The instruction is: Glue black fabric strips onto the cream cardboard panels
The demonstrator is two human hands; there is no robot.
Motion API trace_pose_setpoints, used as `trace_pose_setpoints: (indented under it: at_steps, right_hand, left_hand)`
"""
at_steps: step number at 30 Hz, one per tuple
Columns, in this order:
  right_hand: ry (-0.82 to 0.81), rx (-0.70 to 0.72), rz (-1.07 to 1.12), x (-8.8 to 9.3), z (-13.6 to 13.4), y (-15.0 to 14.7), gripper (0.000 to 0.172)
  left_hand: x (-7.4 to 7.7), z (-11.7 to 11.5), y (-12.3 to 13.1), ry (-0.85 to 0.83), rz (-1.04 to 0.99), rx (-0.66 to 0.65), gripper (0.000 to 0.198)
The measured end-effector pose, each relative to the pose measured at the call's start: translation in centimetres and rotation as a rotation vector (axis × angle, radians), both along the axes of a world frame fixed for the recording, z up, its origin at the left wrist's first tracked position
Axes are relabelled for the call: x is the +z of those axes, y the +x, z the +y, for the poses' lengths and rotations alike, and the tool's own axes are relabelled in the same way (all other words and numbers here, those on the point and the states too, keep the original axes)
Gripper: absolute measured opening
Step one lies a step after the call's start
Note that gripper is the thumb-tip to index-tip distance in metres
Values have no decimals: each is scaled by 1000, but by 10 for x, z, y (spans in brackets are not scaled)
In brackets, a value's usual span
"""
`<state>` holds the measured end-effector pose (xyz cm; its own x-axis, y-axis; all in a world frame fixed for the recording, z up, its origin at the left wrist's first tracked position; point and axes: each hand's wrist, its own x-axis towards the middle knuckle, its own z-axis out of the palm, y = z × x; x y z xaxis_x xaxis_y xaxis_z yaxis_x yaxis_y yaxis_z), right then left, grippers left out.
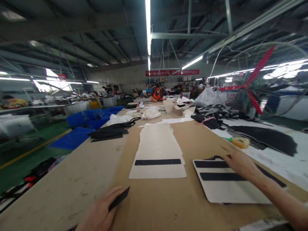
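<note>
My left hand (102, 208) is closed around a black strip (119, 198), whose end sticks out past the fingers at the near edge of the view. My right hand (240, 162) reaches over a pale panel (223, 191) with black strips on it; its blurred fingers look stretched apart, and no held thing shows. Whether they touch the panel is unclear. Between the hands, a little farther off, lies a fanned row of overlapping pale panels (157, 141). A single black strip (157, 162) runs across the nearest one.
Brown board (154, 205) covers the middle of the long table. Black pieces (110, 131) lie at left, and a yellow tape roll (240, 142) at right near dark cut pieces (267, 138). A large fan (247, 86) stands right. Blue bins (72, 138) stand left; a person (158, 92) is at the far end.
</note>
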<state>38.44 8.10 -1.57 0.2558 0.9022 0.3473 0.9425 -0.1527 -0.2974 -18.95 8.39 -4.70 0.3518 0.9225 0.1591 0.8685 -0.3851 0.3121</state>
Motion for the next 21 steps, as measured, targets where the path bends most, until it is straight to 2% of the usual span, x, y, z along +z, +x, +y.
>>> trace_pose_setpoints:
  at_steps: [1, 4, 7, 10, 12, 14, 19, 21]
  right_hand:
    - [-50, 158, 11, -4, 5, -33, 49]
    - [-162, 401, 5, -15, 13, -129, 53]
    - [-267, 358, -123, -20, 14, -187, 54]
    - [-276, 318, -195, -18, 4, -207, 52]
    - [-261, 342, -174, -18, -13, -209, 49]
    - [-219, 383, -159, -25, -37, -207, 48]
    - [12, 511, -251, -76, -101, -175, 48]
    - [143, 567, -237, -89, -117, -163, 47]
  left_hand:
    - [11, 8, 13, -19, 17, 21, 52]
    - [33, 37, 51, -32, 147, 80, 52]
    - [34, 59, 76, -20, 197, 112, 52]
    - [29, 56, 83, -11, 212, 111, 46]
    - [28, 39, 78, -17, 216, 96, 43]
    - [27, 10, 67, -29, 215, 78, 46]
    - [29, -77, 27, -119, 183, 23, 63]
    - [36, -107, 16, -142, 132, 78, 62]
